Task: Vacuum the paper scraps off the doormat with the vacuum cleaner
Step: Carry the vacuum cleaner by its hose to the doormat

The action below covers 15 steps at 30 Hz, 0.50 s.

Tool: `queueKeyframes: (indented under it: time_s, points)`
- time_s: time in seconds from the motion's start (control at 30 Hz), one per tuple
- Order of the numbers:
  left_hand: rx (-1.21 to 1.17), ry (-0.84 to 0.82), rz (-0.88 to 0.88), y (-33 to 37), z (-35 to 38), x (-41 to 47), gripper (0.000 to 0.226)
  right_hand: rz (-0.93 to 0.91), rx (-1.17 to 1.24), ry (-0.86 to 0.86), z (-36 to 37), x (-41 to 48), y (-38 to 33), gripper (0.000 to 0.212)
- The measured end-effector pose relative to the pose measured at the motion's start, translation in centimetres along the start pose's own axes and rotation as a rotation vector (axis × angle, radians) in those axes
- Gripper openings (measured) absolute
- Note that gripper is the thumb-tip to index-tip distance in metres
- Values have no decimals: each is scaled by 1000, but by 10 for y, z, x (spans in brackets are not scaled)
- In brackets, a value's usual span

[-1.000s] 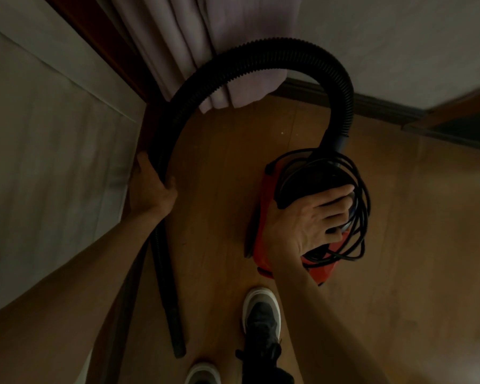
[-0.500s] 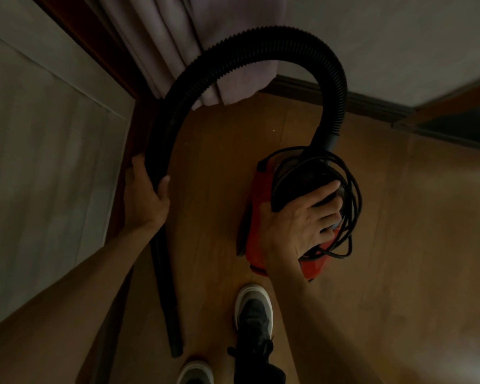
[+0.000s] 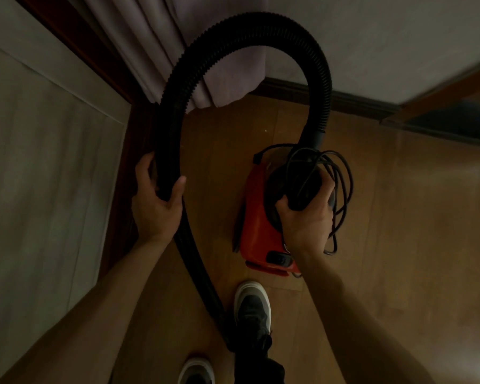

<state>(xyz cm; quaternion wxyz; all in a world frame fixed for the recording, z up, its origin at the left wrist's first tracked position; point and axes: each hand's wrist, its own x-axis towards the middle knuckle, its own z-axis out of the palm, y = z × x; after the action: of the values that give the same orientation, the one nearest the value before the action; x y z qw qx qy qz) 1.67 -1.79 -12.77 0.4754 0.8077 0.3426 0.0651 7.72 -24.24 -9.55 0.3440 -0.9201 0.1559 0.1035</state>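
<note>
My 2 shoes (image 3: 251, 306) stand at 6 o'clock on the wooden floor (image 3: 405, 245), and the lower end of the black hose (image 3: 197, 273) runs down just beside the right one.

At 9 o'clock my left hand (image 3: 155, 209) grips that hose, fingers (image 3: 143, 170) curled round one side and thumb round the other. At 3 o'clock my right hand (image 3: 306, 223) is closed round the black handle (image 3: 294, 187) of the red vacuum cleaner (image 3: 257, 217); the loose cord (image 3: 342, 173) is bunched round the handle, with several loops hanging free past my knuckles.

Beyond, the hose arches up to 12 o'clock in front of the pale curtain (image 3: 150, 37).

The doormat and paper scraps are not in view, so I judge this as the carrying step. To do it well I should lift the body level by the handle, hold the hose clear of my feet, and gather those dangling loops so that none snags or trips me. The cord needs unwinding before anything is switched on.
</note>
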Motion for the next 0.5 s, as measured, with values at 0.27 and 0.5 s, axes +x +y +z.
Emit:
queueKeyframes:
  time_s: [0.27, 0.5]
  points:
    - [-105, 12, 24, 26, 6, 0, 55, 61, 49, 1, 2, 5, 2, 65]
    - [-186, -36, -59, 34, -6, -7, 48, 65, 123, -10, -6, 5, 2, 53]
